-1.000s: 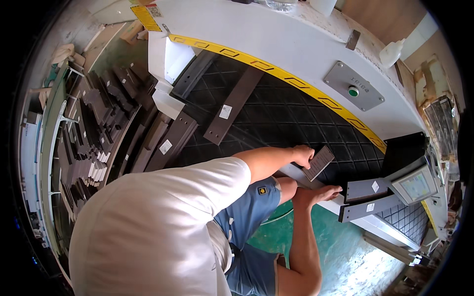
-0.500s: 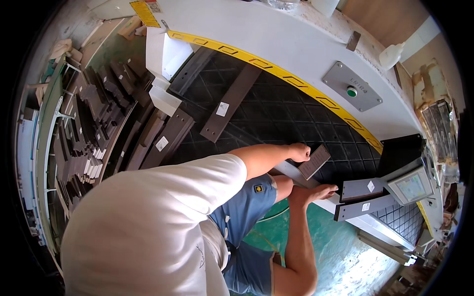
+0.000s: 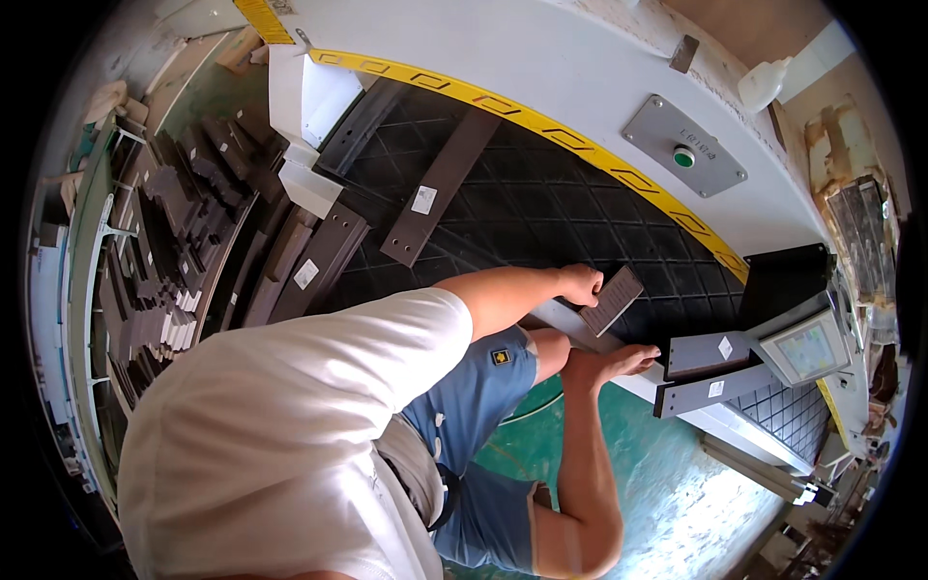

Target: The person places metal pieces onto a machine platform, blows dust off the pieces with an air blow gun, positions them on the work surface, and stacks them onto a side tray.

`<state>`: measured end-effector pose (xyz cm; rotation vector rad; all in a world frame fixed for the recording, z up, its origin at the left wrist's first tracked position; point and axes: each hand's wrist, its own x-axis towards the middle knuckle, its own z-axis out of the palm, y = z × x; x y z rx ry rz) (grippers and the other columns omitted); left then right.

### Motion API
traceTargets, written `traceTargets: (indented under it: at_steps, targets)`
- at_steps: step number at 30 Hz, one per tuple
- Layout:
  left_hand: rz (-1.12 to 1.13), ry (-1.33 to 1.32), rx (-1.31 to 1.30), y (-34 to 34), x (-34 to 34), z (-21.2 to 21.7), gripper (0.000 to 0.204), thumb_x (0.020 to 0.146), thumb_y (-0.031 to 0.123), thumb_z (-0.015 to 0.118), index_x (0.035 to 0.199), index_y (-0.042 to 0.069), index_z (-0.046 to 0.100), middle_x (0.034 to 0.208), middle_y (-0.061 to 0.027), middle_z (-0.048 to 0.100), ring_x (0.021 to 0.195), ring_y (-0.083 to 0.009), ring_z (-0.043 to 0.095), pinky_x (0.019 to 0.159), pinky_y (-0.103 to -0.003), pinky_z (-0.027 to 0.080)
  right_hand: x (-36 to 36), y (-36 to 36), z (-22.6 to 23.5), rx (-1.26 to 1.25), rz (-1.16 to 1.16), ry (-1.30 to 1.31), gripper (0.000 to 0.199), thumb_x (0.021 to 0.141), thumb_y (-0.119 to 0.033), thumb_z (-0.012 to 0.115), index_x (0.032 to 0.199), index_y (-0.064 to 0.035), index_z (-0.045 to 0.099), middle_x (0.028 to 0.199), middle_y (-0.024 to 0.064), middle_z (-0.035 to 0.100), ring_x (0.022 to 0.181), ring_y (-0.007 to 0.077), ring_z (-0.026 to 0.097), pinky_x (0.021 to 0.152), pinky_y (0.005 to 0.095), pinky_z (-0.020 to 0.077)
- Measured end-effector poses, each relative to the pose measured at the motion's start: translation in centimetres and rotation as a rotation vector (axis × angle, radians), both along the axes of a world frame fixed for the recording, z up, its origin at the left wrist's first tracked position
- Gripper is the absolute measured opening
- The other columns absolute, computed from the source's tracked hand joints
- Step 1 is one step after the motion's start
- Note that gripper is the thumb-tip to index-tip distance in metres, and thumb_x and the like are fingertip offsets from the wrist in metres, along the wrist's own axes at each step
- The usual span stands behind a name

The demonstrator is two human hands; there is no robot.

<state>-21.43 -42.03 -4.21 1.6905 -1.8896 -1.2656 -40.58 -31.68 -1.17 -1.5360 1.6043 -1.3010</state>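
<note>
My left hand (image 3: pixel 582 285) is closed at the left edge of a short dark brown panel (image 3: pixel 613 302) with a pale rim, gripping it. This panel sits at a slant over the black padded bed, near the bed's pale front rail (image 3: pixel 633 383). Just below it, my right hand (image 3: pixel 633 360) reaches over the rail with its fingers stretched out, and nothing shows in it. Close to those fingertips are a dark board with a white label (image 3: pixel 701 356) and a second labelled board (image 3: pixel 710 393) lying nearer me.
A long labelled board (image 3: pixel 445 184) lies across the black bed. Several dark boards (image 3: pixel 184 242) fill a rack on the left. The white machine beam (image 3: pixel 522 58) with a yellow strip arches overhead. A small screen (image 3: pixel 804 348) and a green button (image 3: pixel 683 157) are at right.
The whole view has shifted slightly, with most things sitting a little higher now. My left hand stays by the short panel and my right hand stays over the rail.
</note>
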Motion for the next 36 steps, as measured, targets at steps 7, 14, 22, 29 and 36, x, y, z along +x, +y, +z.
traceTargets:
  at_steps: [7,14,22,29,36]
  targets:
    - [-0.004,-0.031,-0.012,0.0,-0.6,0.6,0.047,0.081,0.038,0.086,0.114,0.007,0.072,0.112,-0.0159,0.078,0.106,-0.0342,0.075,0.09,-0.045,0.059,-0.3,-0.1,0.3,0.078,-0.049,0.157,0.122,0.093,-0.037,0.081,0.173,-0.0028,-0.004,0.18,0.0198,-0.002,0.167,0.0343,0.003,0.135,0.0484,0.007]
    - [0.012,-0.139,0.033,0.3,-2.4,3.6,0.05,0.081,0.043,0.087,0.114,0.009,0.073,0.113,-0.0153,0.079,0.112,-0.0336,0.075,0.093,-0.049,0.059,-0.1,-0.2,1.7,0.106,-0.307,0.014,0.078,0.106,-0.037,0.064,0.164,-0.0011,0.026,0.173,0.0196,0.023,0.15,0.0245,0.039,0.124,0.044,0.0385]
    - [0.215,-0.145,0.059,-0.5,-1.5,1.0,0.052,0.088,0.054,0.079,0.107,0.006,0.076,0.116,-0.0167,0.079,0.11,-0.0353,0.075,0.092,-0.05,0.06,3.3,-0.5,5.6,0.197,-0.244,0.009,0.065,0.104,-0.031,0.068,0.15,-0.0002,0.034,0.147,0.0171,0.035,0.13,0.0236,0.044,0.109,0.0419,0.0414]
    - [-0.069,-0.126,-0.052,0.3,-0.7,1.5,0.049,0.087,0.053,0.079,0.107,0.008,0.076,0.114,-0.0163,0.079,0.11,-0.0351,0.075,0.092,-0.048,0.06,3.5,1.7,9.7,0.332,-0.254,-0.069,0.047,0.103,-0.025,0.07,0.135,0.0009,0.048,0.123,0.0133,0.048,0.108,0.0209,0.052,0.093,0.0378,0.0458]
    - [0.22,-0.153,0.013,-0.5,-1.4,-0.2,0.041,0.091,0.047,0.079,0.106,0.009,0.075,0.105,-0.0157,0.079,0.104,-0.0335,0.075,0.091,-0.047,0.058,2.0,23.6,23.0,0.645,-0.059,0.093,0.029,0.102,-0.019,0.073,0.12,0.002,0.063,0.098,0.0095,0.062,0.086,0.0183,0.061,0.077,0.0338,0.0501]
